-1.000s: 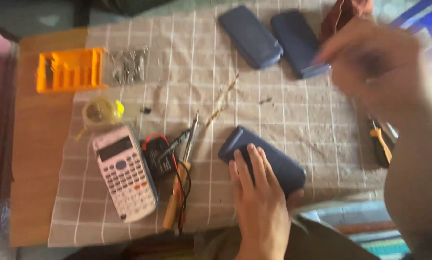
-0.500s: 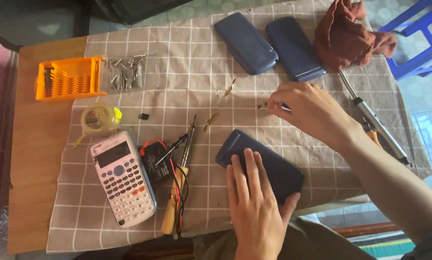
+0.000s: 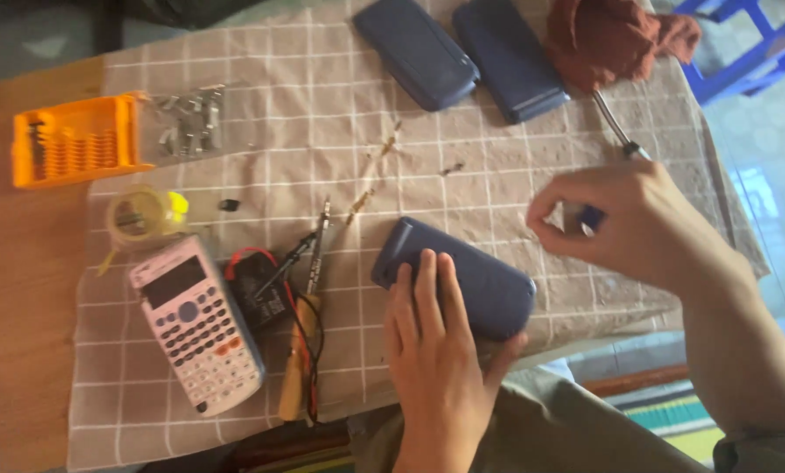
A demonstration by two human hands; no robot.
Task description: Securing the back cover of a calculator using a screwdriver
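**Dark blue case pinned flat under your left hand**

Your left hand (image 3: 436, 350) lies spread, fingers pressed flat on the dark blue case (image 3: 467, 285), a smooth, rounded slab at the checked cloth's (image 3: 278, 105) near edge. Your right hand (image 3: 624, 219) hovers just beyond it, thumb and forefinger pinched on a small blue-handled tool (image 3: 592, 216). The orange bit tray (image 3: 75, 140) at the far left holds a row of dark bits.

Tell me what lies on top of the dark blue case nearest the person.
The left hand lies flat on the dark blue case, fingers spread over its near half. The far half is bare; anything under the palm is hidden.
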